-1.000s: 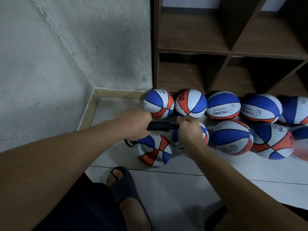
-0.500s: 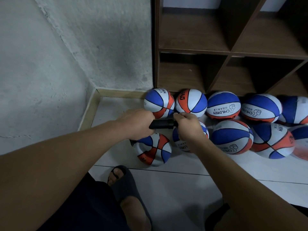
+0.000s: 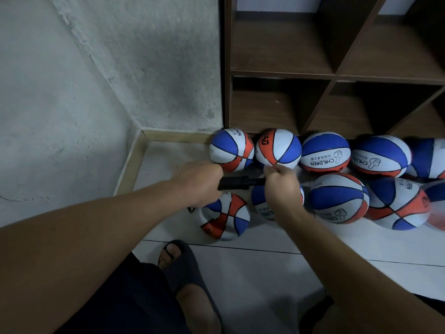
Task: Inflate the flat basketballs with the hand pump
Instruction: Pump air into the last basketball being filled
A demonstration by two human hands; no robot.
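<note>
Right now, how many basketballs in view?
10. Back row of five by the shelf. Front five: behind the right hand cut off. More may be offscreen.

Basketballs: all panelled in blue, white and orange-red, black seam lines between panels. Nearest ball [image 3: 222, 215] shows a checker-like mix of white, blue and red panels. Back-row ball [image 3: 325, 151]: blue top panel, white band with black "CHILDREN" lettering and a thumbs-up outline, orange-red below. Neighbour [image 3: 278, 149]: orange panel with black letters, white and blue panels beside it. Hand pump [image 3: 237, 182]: black. Shelf unit [image 3: 284, 75]: dark brown wood grain. Walls [image 3: 72, 80]: mottled grey-white plaster with darker smudges. Skirting [image 3: 131, 162]: pale wood. Floor [image 3: 265, 268]: white tiles, thin dark joints. Sandal [image 3: 185, 268]: dark grey. Shorts [image 3: 115, 300]: dark navy.
</note>
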